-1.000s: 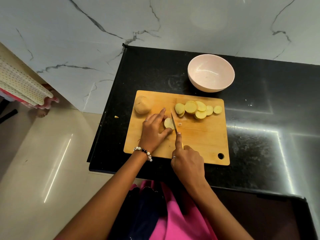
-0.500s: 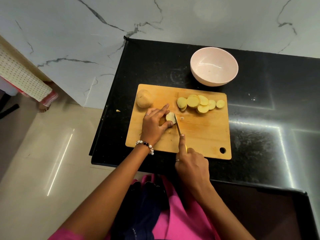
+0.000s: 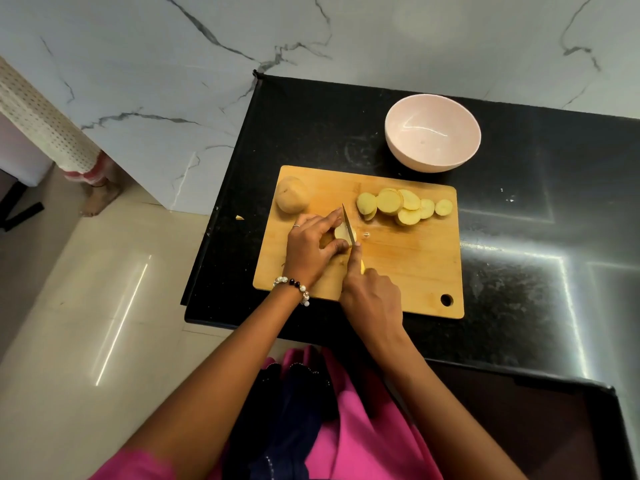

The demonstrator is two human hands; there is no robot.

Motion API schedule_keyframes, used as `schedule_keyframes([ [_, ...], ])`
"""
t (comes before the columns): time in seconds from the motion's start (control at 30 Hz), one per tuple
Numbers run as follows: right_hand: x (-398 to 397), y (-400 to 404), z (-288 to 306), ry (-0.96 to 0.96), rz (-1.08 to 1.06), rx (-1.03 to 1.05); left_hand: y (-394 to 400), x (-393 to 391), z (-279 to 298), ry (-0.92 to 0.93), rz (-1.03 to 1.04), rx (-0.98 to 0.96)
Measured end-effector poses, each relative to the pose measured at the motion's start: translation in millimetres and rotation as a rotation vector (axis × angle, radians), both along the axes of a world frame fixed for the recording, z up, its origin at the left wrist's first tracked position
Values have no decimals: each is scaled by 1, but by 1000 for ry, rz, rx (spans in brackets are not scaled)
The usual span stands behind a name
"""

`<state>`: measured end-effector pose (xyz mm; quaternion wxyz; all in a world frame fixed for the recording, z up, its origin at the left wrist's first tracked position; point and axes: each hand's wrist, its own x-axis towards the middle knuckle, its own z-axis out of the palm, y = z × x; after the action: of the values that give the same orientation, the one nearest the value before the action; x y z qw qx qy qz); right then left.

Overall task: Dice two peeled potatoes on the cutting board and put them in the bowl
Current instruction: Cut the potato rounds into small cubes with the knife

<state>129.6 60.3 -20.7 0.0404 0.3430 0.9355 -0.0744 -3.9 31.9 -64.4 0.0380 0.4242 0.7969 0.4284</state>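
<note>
1. Step in hand: slicing the first potato into rounds, dicing not started. The left hand (image 3: 311,245) has its fingers (image 3: 327,220) curled round the potato end piece (image 3: 341,232) mid cutting board (image 3: 398,268).
2. The right hand (image 3: 372,296) is clamped on the knife (image 3: 349,225) handle, forefinger along the spine, blade against the piece.
3. Slices (image 3: 403,206) are fanned at the board's far right. The second potato (image 3: 292,199) sits whole at the far left corner.
4. The bowl (image 3: 433,133) stands on the black table (image 3: 554,237) just beyond the board, nothing in it.
5. Next, as I judge it: finish the stub with fingertips kept back, then stack the rounds and cross-cut.
6. No brands, labels or writing readable.
</note>
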Motion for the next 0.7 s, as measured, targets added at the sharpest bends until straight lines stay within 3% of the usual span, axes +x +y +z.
schedule_keyframes([
  [0.3,40,-22,-2,-15,-19,-58,0,0,-3,10,10,-1],
  [0.4,35,-13,4,59,-18,-10,-2,-1,-2,-13,-4,-12],
  [0.53,23,-4,9,35,-3,-125,-5,-4,-1,-30,-30,-34],
  [0.7,16,-1,8,16,1,-89,-5,-3,-3,-25,-13,-17],
])
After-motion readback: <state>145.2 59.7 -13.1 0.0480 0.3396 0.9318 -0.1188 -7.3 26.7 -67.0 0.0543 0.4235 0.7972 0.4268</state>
